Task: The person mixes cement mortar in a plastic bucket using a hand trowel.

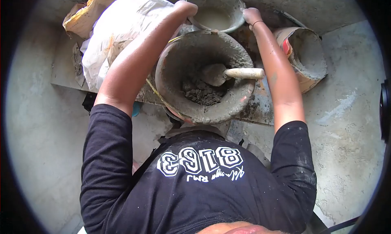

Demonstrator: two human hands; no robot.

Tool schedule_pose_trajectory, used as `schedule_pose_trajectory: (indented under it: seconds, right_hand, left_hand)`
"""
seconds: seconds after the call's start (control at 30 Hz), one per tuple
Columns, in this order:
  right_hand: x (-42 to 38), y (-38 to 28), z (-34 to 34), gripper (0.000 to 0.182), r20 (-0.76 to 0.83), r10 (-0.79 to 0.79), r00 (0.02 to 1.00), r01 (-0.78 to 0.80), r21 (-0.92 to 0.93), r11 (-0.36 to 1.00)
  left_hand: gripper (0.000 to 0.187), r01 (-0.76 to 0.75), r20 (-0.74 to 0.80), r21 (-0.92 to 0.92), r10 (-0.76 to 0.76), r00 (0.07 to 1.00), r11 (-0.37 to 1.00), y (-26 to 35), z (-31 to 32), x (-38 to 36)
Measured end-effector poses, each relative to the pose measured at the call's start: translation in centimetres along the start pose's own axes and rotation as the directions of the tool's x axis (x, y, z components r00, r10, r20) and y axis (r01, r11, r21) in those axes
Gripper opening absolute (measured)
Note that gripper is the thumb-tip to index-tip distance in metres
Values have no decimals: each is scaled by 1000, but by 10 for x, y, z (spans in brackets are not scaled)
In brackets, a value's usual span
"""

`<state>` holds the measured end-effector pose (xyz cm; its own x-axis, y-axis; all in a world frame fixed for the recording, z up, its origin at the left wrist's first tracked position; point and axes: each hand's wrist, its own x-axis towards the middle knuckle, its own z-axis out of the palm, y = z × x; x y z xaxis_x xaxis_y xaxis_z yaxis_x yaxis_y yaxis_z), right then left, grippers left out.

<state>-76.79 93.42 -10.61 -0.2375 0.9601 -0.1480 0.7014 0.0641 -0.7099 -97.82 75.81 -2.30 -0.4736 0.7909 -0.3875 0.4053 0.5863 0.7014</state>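
Both arms reach forward to a grey bucket (235, 13) with cloudy water (211, 19) inside. My left hand (185, 9) is closed on the left side of its rim, and my right hand (252, 16) grips the right side. Nearer to me stands a larger mortar-crusted bucket (171, 73), with a lump of wet grey mortar (203, 93) at its bottom. A trowel (244, 73) lies in it, blade on the mortar and pale wooden handle across the right rim. Neither hand touches the trowel. The fingertips of both hands are partly hidden.
A bulky white sack (122, 28) fills the space left of the buckets, with a torn paper bag (89, 14) behind it. On the right an open paper cement bag (311, 54) lies close to my right forearm. Bare concrete walls (350, 91) surround the spot.
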Motion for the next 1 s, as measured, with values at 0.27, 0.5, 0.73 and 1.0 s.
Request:
schedule_pose_trajectory:
  seconds: [0.27,0.5,0.73,1.0]
  right_hand:
    - [2,-15,-30,25,-307,-126,943,228,322,919]
    - [-33,-9,-76,19,-475,-280,835,498,434,751]
    - [-127,-39,-88,25,-285,-362,887,461,547,698]
    - [-158,-49,-93,24,-301,-444,844,532,578,619]
  left_hand:
    - [17,-26,29,-484,46,999,874,1,-4,-7]
    - [14,-287,2,-530,340,941,798,7,-36,-32]
    - [13,-434,54,-517,535,843,737,-13,-53,-53]
    - [37,-511,-144,-468,508,849,721,-20,-45,-74]
